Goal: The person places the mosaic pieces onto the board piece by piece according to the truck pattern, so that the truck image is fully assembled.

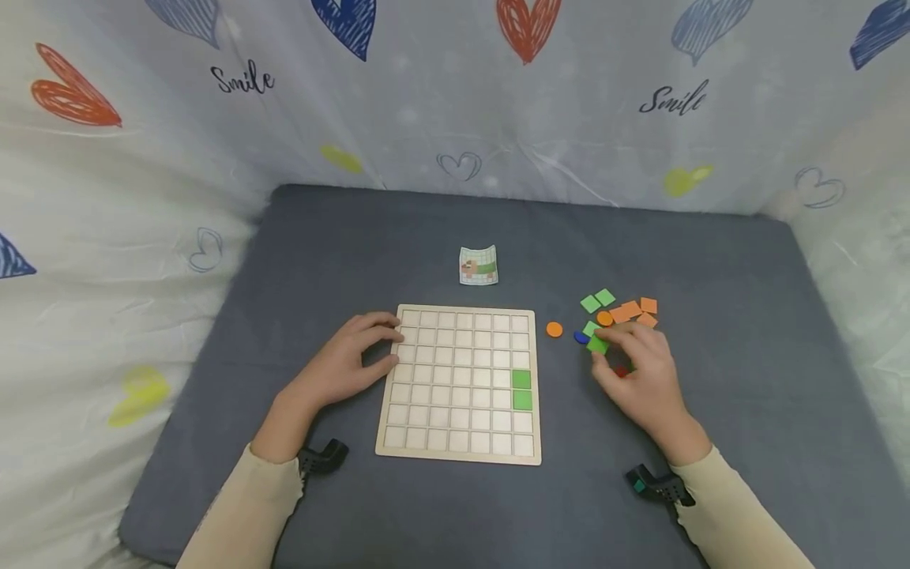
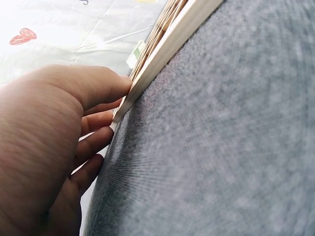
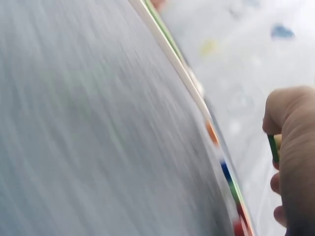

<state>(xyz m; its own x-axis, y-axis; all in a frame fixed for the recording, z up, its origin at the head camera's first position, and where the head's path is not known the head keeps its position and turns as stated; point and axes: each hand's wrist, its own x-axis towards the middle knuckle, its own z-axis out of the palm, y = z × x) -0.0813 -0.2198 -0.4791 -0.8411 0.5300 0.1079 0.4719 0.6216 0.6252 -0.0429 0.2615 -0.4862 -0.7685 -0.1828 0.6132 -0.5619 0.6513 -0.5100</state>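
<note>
A wooden grid board [image 1: 458, 453] lies flat in front of the person, with two green square tiles [image 1: 522, 390] set one above the other in its right column. The left hand [image 1: 350, 359] rests its fingertips and thumb on the board's left edge, fingers loosely extended. In the left wrist view the thumb [image 2: 106, 86] touches the wooden side of the board. Right of the board, the right hand [image 1: 643, 383] pinches a green square tile [image 1: 597, 345] between thumb and fingers. The right wrist view shows this tile [image 3: 273, 147] edge-on, apart from the table.
Loose pieces lie near the right hand: green squares [image 1: 591, 303], orange squares [image 1: 626, 310], a blue piece [image 1: 580, 337] and a partly hidden red one [image 1: 622, 371]. An orange disc [image 1: 554, 329] sits beside the board. Behind it lies a small picture card [image 1: 479, 265] on the grey cloth.
</note>
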